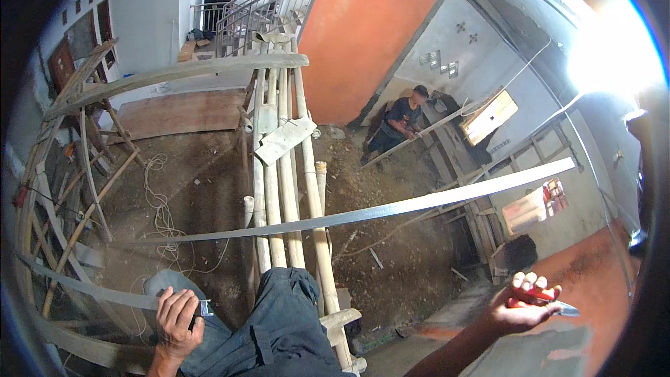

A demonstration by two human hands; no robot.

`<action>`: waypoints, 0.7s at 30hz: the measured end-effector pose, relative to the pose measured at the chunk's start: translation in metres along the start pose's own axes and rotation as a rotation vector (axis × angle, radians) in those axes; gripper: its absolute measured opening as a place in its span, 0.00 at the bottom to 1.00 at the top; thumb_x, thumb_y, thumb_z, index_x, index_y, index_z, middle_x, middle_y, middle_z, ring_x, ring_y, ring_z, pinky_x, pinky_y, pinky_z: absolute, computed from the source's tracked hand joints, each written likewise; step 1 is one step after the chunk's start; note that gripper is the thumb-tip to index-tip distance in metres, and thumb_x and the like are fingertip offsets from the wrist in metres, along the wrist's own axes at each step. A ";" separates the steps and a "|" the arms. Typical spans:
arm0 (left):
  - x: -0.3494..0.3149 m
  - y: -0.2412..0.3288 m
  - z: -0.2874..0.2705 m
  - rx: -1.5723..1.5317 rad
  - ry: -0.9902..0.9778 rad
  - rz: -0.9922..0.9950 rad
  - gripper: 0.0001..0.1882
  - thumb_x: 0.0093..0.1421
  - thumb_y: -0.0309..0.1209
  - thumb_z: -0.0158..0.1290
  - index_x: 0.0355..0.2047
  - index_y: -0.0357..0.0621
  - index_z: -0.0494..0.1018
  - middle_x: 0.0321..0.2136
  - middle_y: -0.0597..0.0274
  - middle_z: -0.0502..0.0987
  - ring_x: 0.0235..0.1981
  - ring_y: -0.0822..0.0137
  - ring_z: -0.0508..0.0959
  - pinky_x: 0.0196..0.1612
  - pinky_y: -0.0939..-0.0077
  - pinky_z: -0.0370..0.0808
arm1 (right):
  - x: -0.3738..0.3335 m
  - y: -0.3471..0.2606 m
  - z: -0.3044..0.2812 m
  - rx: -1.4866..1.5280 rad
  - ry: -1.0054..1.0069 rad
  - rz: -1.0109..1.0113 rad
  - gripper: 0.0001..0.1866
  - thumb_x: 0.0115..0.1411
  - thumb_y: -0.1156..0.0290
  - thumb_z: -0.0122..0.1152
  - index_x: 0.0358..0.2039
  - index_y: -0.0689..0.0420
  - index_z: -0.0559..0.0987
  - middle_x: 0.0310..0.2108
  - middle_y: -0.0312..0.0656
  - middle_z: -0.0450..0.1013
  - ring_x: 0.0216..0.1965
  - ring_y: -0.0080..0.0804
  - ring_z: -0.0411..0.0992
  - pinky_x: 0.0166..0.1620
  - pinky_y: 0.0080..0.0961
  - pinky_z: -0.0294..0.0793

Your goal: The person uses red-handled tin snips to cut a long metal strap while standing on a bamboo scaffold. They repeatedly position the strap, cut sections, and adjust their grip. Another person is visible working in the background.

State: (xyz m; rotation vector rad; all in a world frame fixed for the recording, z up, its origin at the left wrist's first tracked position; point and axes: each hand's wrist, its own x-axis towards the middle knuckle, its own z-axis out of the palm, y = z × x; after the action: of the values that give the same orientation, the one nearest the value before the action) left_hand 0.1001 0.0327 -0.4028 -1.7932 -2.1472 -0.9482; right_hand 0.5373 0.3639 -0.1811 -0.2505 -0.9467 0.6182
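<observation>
My left hand [179, 320] is wrapped round a long, thin metal channel [105, 293] near its cut end, beside my left knee. The channel runs off to the left, and its open profile shows just past my fingers. Out to the right, my right hand [525, 305] is closed on red-handled snips [568, 310], their pointed metal jaw sticking out to the right. A second long metal channel [377, 211] stretches across the view in front of my knees, over the bamboo poles.
Under and ahead of me run bamboo scaffold poles [285, 188] with a short board [286, 139] on them. Timber framing [84, 188] stands at left. A co-worker [401, 122] sits low by the far wall. Loose cord [164, 216] lies on the dirt floor. A bright lamp [614, 56] glares at upper right.
</observation>
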 end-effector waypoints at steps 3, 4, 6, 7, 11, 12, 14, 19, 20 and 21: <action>-0.002 -0.002 0.001 0.029 -0.018 0.008 0.27 0.46 0.21 0.60 0.51 0.38 0.75 0.49 0.50 0.79 0.52 0.48 0.80 0.63 0.40 0.71 | -0.051 0.025 0.031 -0.150 -0.093 -0.124 0.34 0.72 0.36 0.45 0.62 0.54 0.67 0.32 0.38 0.66 0.25 0.26 0.64 0.25 0.22 0.70; -0.003 -0.003 0.002 0.020 -0.010 0.004 0.27 0.46 0.21 0.60 0.51 0.39 0.75 0.49 0.50 0.79 0.52 0.48 0.80 0.63 0.40 0.71 | -0.070 0.037 0.038 -0.171 -0.236 -0.059 0.30 0.71 0.41 0.50 0.58 0.53 0.69 0.33 0.37 0.68 0.28 0.26 0.66 0.27 0.22 0.71; -0.004 -0.002 0.004 0.019 -0.005 -0.007 0.27 0.47 0.21 0.61 0.51 0.39 0.76 0.50 0.51 0.79 0.52 0.49 0.80 0.63 0.39 0.71 | -0.109 0.059 0.043 0.214 -0.410 0.836 0.21 0.67 0.50 0.60 0.50 0.53 0.74 0.35 0.36 0.72 0.34 0.25 0.71 0.32 0.22 0.74; -0.005 -0.002 0.004 0.014 -0.003 -0.006 0.27 0.47 0.22 0.62 0.51 0.39 0.76 0.50 0.51 0.79 0.52 0.49 0.80 0.63 0.40 0.71 | -0.128 0.071 0.042 0.202 -0.426 1.160 0.17 0.66 0.55 0.65 0.46 0.53 0.76 0.36 0.35 0.74 0.37 0.24 0.73 0.34 0.22 0.75; -0.005 -0.002 0.004 0.000 -0.021 -0.010 0.27 0.48 0.27 0.67 0.51 0.39 0.76 0.49 0.52 0.79 0.51 0.49 0.80 0.62 0.40 0.71 | -0.290 0.106 0.041 -0.339 -0.705 1.143 0.16 0.73 0.67 0.56 0.57 0.55 0.70 0.30 0.32 0.70 0.23 0.19 0.66 0.26 0.20 0.69; -0.004 -0.002 0.003 -0.006 -0.033 -0.018 0.28 0.48 0.29 0.68 0.51 0.39 0.76 0.49 0.52 0.79 0.51 0.49 0.80 0.62 0.40 0.71 | -0.318 0.114 0.038 -0.389 -0.698 1.189 0.17 0.73 0.64 0.58 0.57 0.56 0.71 0.30 0.30 0.69 0.24 0.18 0.66 0.26 0.19 0.68; -0.004 -0.002 0.002 -0.005 -0.035 -0.010 0.28 0.50 0.34 0.70 0.51 0.39 0.76 0.49 0.52 0.79 0.51 0.49 0.79 0.61 0.41 0.72 | -0.351 0.120 0.024 -0.473 -0.776 1.236 0.21 0.72 0.58 0.60 0.58 0.58 0.73 0.34 0.31 0.70 0.33 0.19 0.66 0.38 0.21 0.69; -0.004 -0.004 0.001 0.010 -0.054 -0.010 0.29 0.56 0.47 0.68 0.51 0.40 0.76 0.48 0.52 0.79 0.48 0.50 0.80 0.59 0.43 0.72 | -0.385 0.121 0.002 -0.652 -0.908 1.313 0.26 0.71 0.51 0.61 0.59 0.57 0.73 0.39 0.42 0.74 0.42 0.31 0.72 0.50 0.30 0.73; -0.004 -0.005 0.001 0.016 -0.054 -0.006 0.29 0.57 0.48 0.67 0.51 0.40 0.76 0.48 0.53 0.79 0.48 0.50 0.80 0.58 0.43 0.73 | -0.387 0.122 -0.001 -0.658 -0.899 1.334 0.27 0.71 0.50 0.61 0.58 0.58 0.73 0.39 0.42 0.75 0.41 0.31 0.72 0.50 0.30 0.73; -0.004 -0.007 0.002 0.021 -0.051 0.000 0.29 0.58 0.50 0.66 0.50 0.40 0.76 0.48 0.53 0.79 0.47 0.50 0.80 0.58 0.43 0.73 | -0.391 0.123 -0.004 -0.664 -0.903 1.347 0.27 0.70 0.50 0.61 0.58 0.58 0.73 0.38 0.42 0.75 0.41 0.31 0.72 0.49 0.31 0.73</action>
State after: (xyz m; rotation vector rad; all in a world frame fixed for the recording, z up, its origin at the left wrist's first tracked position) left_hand 0.0952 0.0303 -0.4084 -1.8266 -2.1795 -0.8853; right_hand 0.3263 0.2301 -0.5053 -1.3430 -1.8164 1.7158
